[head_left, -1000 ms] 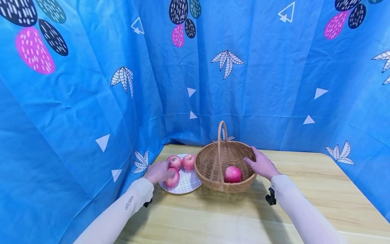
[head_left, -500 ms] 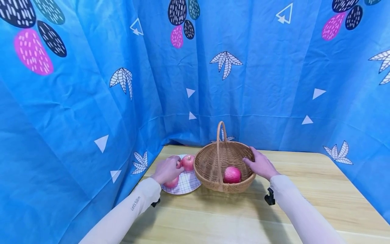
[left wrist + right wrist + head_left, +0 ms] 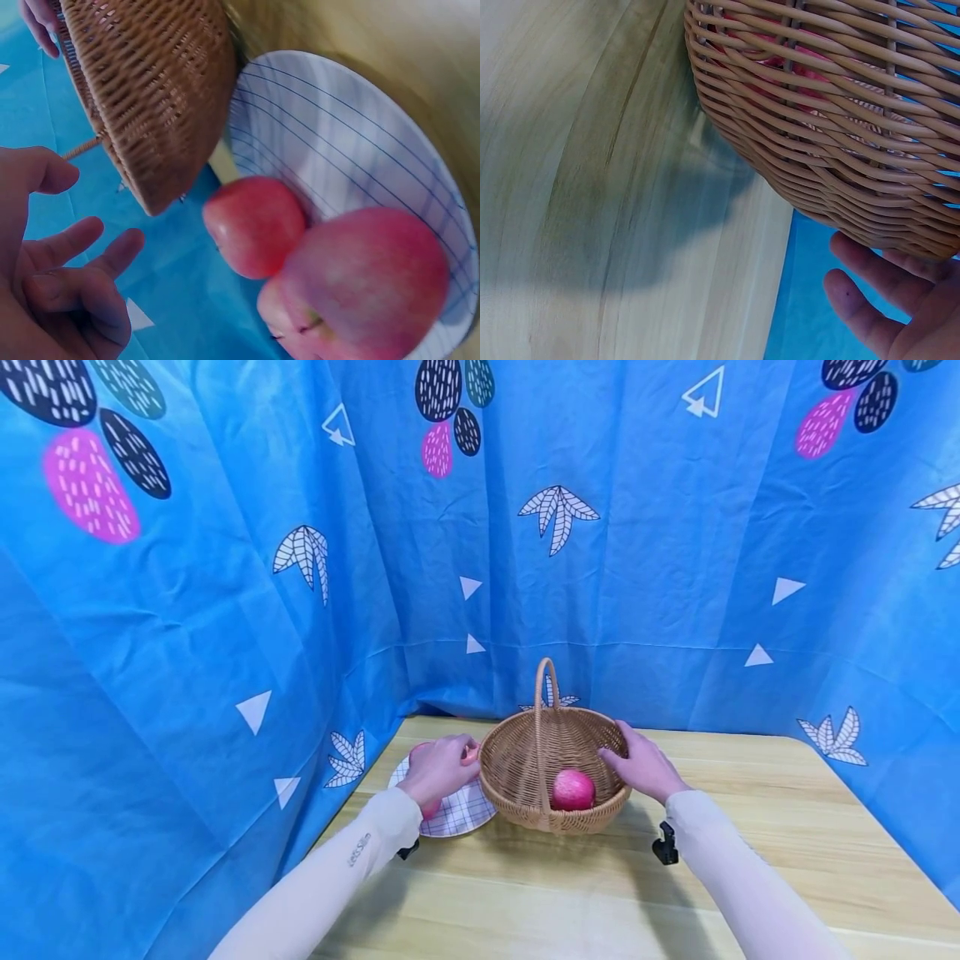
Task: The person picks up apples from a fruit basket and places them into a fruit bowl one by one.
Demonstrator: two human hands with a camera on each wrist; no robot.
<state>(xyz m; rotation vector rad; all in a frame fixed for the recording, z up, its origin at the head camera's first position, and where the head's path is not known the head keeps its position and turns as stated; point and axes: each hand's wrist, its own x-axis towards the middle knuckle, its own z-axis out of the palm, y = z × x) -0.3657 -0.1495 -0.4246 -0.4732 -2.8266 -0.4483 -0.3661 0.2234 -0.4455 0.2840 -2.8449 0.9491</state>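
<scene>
My right hand (image 3: 647,767) grips the rim of a wicker basket (image 3: 517,807), thumb inside and fingers outside. One red apple (image 3: 573,790) sits in the basket. To its left, my left hand (image 3: 441,768) hovers over a checked plate (image 3: 459,814), fingertips close to the basket's left rim in the head view. Seen from the left wrist, its fingers are loosely bent around nothing, beside three apples on the plate: a near apple (image 3: 367,277), a smaller-looking one (image 3: 255,225) and a partly covered one (image 3: 281,319). The left hand mostly hides these apples in the head view.
The basket's tall arched handle (image 3: 545,672) rises over its middle. Everything stands on a light wooden table (image 3: 750,827). A blue patterned curtain (image 3: 645,568) hangs along the back and both sides.
My left hand has moved right across the plate, from the left apples toward the far apple beside the basket. The right hand and basket have stayed put.
</scene>
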